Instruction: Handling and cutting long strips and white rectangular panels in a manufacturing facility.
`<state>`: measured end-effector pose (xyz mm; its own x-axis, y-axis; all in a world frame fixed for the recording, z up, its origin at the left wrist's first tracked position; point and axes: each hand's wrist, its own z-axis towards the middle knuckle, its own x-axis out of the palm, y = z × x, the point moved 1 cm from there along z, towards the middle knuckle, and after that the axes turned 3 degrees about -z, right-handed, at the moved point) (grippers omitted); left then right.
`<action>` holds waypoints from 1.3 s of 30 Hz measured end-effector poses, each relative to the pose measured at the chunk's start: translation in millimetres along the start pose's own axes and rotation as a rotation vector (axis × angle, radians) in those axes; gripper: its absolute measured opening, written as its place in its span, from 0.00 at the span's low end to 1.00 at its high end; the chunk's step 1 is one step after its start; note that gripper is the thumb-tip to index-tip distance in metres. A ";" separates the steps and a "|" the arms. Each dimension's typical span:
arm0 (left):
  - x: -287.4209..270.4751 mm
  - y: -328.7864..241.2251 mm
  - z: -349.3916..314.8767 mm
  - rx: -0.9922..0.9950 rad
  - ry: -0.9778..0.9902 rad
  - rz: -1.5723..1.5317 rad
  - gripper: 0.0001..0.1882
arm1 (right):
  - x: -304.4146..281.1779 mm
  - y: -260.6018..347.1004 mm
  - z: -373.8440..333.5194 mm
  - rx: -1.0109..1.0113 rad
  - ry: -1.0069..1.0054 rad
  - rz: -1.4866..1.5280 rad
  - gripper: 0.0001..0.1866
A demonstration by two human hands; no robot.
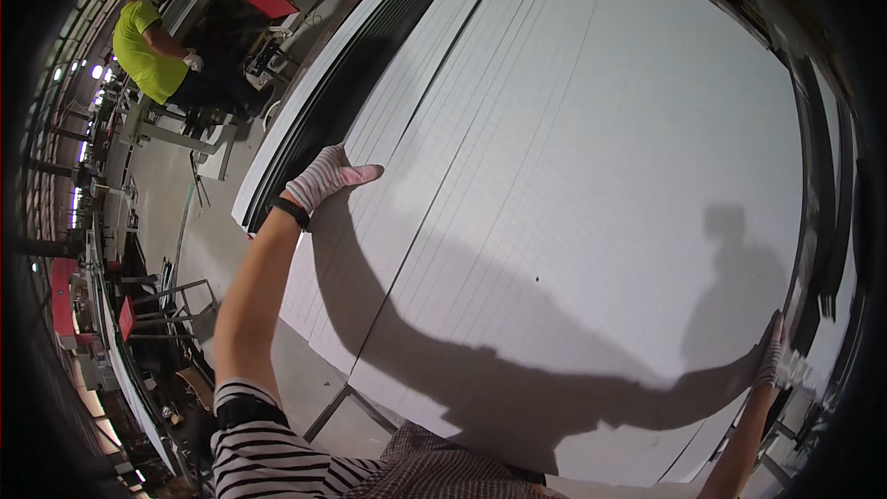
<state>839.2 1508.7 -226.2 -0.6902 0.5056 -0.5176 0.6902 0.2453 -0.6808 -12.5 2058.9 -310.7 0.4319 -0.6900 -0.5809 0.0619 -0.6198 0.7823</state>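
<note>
Large flat white panel [647, 129]: between both hands
Left hand [325, 177], pink-striped white glove [319, 183]: thumb atop panel's left edge — fingers closed around it
Right hand [771, 359]: at right edge — fingers' closure unclear

The sheet [647, 129] is cut off at its far left by the picture's top. At its left edge, most of the left hand's [321, 177] fingers are hidden. By its right edge, the right hand [771, 356] is blurred, its grip unclear. A speck [537, 279] is too small to identify. The sheet hides most of the frame [347, 395].
</note>
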 end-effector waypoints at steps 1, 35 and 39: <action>-1.8 -7.0 -0.7 -0.096 0.010 0.045 0.74 | 2.0 2.9 -1.8 -0.009 0.002 0.049 0.38; -135.3 21.8 91.4 0.107 -0.218 -0.647 0.43 | -1.0 43.4 20.5 0.051 -0.134 -0.059 0.42; -99.0 9.8 70.6 0.099 -0.311 -0.146 0.48 | 10.2 70.8 10.0 0.130 -0.140 0.040 0.44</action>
<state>899.0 1402.7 -218.3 -0.8238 0.1912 -0.5337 0.5654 0.2074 -0.7983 -12.7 2004.2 -263.5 0.3014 -0.7545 -0.5830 -0.0732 -0.6280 0.7748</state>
